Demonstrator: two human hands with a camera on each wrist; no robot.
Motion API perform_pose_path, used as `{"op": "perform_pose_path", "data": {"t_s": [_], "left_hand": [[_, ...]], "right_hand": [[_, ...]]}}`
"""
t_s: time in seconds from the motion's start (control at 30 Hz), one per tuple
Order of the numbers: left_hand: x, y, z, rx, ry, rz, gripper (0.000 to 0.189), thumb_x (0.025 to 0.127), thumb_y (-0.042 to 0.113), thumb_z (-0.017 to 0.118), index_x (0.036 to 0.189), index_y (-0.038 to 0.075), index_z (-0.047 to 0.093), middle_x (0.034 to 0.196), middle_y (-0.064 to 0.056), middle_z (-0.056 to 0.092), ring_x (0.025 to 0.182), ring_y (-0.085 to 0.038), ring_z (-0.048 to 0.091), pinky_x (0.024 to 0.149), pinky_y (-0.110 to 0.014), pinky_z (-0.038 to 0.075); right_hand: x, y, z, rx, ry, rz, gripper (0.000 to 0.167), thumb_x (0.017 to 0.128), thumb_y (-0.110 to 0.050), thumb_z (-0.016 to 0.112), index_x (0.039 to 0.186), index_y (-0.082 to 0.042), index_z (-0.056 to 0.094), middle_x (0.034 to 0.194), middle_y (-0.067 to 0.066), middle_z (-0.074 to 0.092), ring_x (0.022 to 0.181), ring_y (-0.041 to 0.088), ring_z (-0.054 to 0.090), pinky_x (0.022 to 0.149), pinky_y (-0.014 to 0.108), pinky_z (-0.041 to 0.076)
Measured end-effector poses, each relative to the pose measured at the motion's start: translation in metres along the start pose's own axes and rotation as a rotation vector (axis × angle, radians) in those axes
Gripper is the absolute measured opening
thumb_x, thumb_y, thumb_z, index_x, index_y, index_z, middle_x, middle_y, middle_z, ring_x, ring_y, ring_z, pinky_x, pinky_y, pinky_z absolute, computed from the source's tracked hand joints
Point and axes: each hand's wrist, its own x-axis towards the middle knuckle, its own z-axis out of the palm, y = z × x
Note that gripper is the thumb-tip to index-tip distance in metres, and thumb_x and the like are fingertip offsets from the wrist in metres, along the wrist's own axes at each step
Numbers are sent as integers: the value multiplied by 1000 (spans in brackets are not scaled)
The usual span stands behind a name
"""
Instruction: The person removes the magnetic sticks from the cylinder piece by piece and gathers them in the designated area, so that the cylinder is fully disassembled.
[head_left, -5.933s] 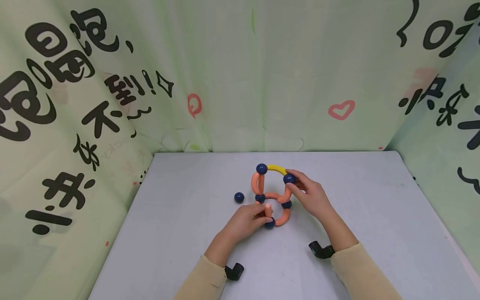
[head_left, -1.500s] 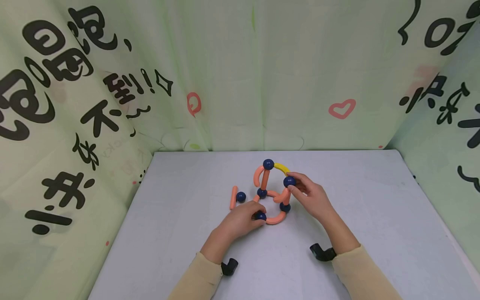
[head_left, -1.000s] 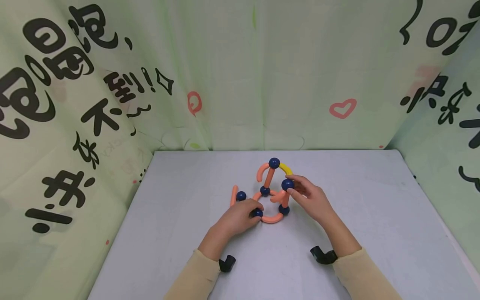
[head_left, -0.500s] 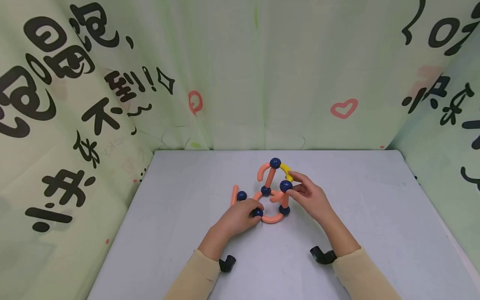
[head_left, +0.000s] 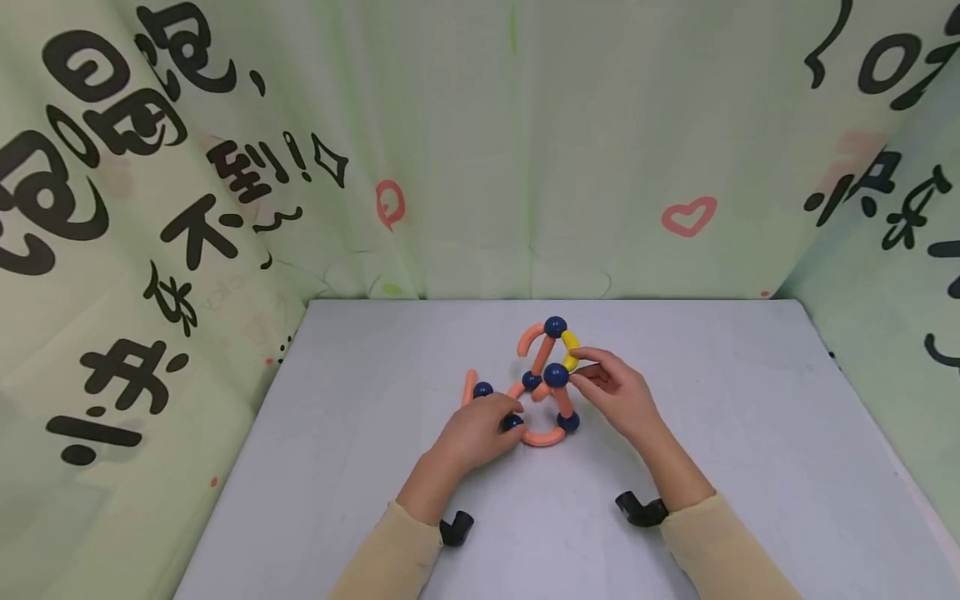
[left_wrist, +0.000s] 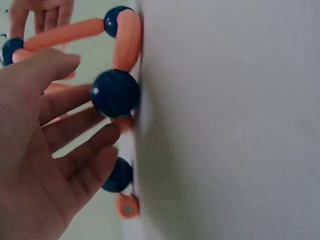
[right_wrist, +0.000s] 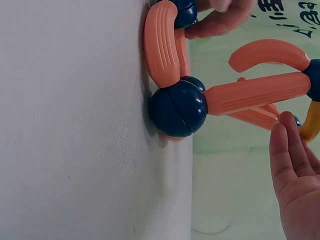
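stands on the pale table [head_left: 337, 500] as a frame of orange rods and dark blue balls, with a ring [head_left: 543, 439] at the base, a near upright [head_left: 563, 403], a far upright [head_left: 542, 357] and a yellow rod [head_left: 572, 342] bridging the top. touches the front-left ball [left_wrist: 116, 93] with the left hand [head_left: 476, 429], loose-fingered, with a gap from thumb to ball in the left wrist view. meets the yellow rod beside the upper near ball [head_left: 556, 376] with the right hand [head_left: 611, 385], impossible to make out as pinch or mere push. seems weakest at the joints, perhaps magnetic, judging by the pale disc in the end of the loose straight rod [left_wrist: 128, 206]. could part at either end of the yellow rod under a sideways twist, then drop an upright for lack of any other link across the top. could swivel at the upper far ball [head_left: 555, 326] under the off-centre weight of the free-ended orange arch [head_left: 529, 337]. might skid or tip as a whole, given such light steadying. could also send the spare ball [head_left: 483, 389] rolling with a knock from the knuckles.
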Motion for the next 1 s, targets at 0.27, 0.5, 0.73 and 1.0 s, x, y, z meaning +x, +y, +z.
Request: {"op": "perform_pose_path", "data": {"t_s": [0.27, 0.5, 0.73, 1.0], "left_hand": [[10, 33, -7, -237, 121, 38, 52, 100, 41, 56, 148, 28, 43, 129, 3, 60, 112, -17, 62, 92, -33, 54], [17, 42, -5, -210, 198, 83, 47, 100, 31, 60, 145, 23, 48, 120, 2, 65, 108, -13, 63, 90, -29, 55], [19, 43, -6, -180, 218, 115, 46, 100, 31, 60, 143, 23, 50, 114, 5, 64, 107, -15, 62, 90, -27, 53], [19, 42, -8, -177, 224, 143, 46, 99, 32, 61, 144, 28, 50, 109, 6, 59, 99, -11, 60, 83, -21, 51]], "right_hand": [[-1, -5, 1, -22, 24, -14, 35, 99, -12, 61, 133, -8, 57, 116, 15, 64, 94, 10, 67, 82, 10, 51], [0, -11, 1, -54, 18, 16, 38, 100, -15, 59, 137, -10, 54, 119, 15, 64, 92, 4, 65, 82, 12, 50], [1, -6, -2, -75, -15, 17, 44, 99, -23, 61, 141, -19, 51, 127, 9, 62, 104, 18, 59, 84, 16, 51], [3, -4, 0, -125, -48, -52, 52, 95, -17, 67, 144, -17, 49, 124, 8, 63, 108, 18, 57, 92, 28, 52]]}}
